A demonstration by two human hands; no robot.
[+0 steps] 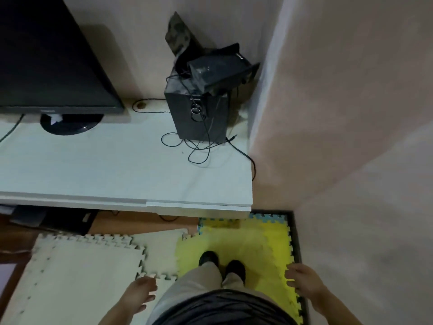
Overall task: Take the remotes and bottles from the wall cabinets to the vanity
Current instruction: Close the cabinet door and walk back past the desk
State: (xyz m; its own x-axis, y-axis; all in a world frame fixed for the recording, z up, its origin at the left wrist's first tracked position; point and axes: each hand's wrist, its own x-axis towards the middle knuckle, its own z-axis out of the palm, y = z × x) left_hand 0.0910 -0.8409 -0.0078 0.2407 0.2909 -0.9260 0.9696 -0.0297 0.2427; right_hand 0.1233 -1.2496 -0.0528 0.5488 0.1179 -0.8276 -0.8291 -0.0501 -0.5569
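Note:
No remote, bottle or wall cabinet shows in the head view. My left hand (141, 293) hangs at my side with relaxed fingers and holds nothing. My right hand (302, 279) hangs on the other side, fingers loosely bent, also holding nothing. I stand on foam floor mats and look down at a white tabletop (117, 170) in front of me.
A black monitor (46, 66) stands at the back left of the tabletop. A black speaker (198, 113) with a device on top and loose cables (199, 148) sits at the back right. A wall (351, 113) rises on the right. Yellow mat (257, 245) and cream mat (82, 266) cover the floor.

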